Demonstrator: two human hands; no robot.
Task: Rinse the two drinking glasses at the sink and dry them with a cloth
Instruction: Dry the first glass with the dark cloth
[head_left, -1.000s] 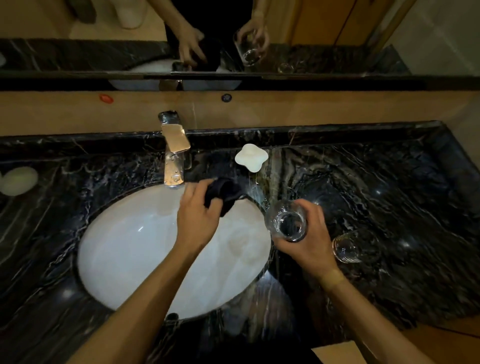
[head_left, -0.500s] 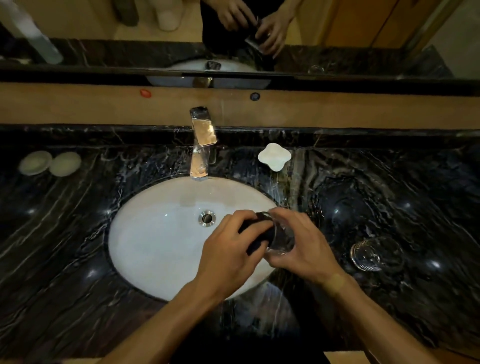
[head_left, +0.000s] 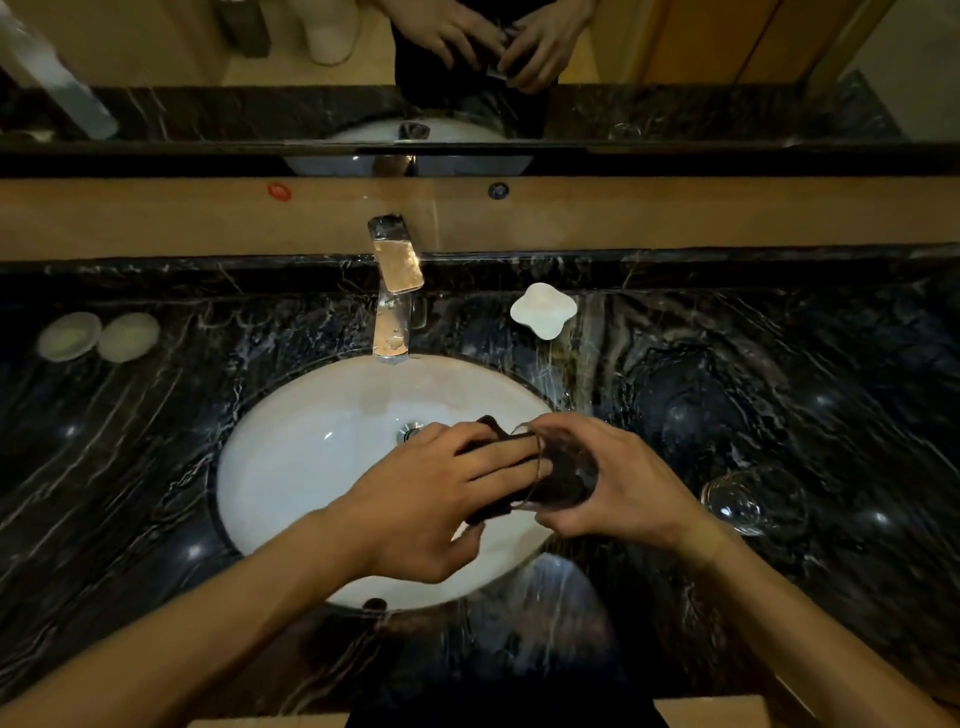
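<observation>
Left hand (head_left: 421, 512) pushes cloth (head_left: 563, 480) (seemingly dark) into glass (head_left: 558, 475).

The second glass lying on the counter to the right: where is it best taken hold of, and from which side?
Probably around its clear side wall, coming from above with the right hand. The second glass seems to lie on its side on the countertop, so rim and base face sideways.

A second ago the left hand (head_left: 426, 499) held the dark cloth (head_left: 563, 480) near the tap; now its fingers push it inside the clear drinking glass (head_left: 558, 475); the right hand (head_left: 618, 483) has tipped that glass sideways over the white oval basin (head_left: 311, 457).
</observation>
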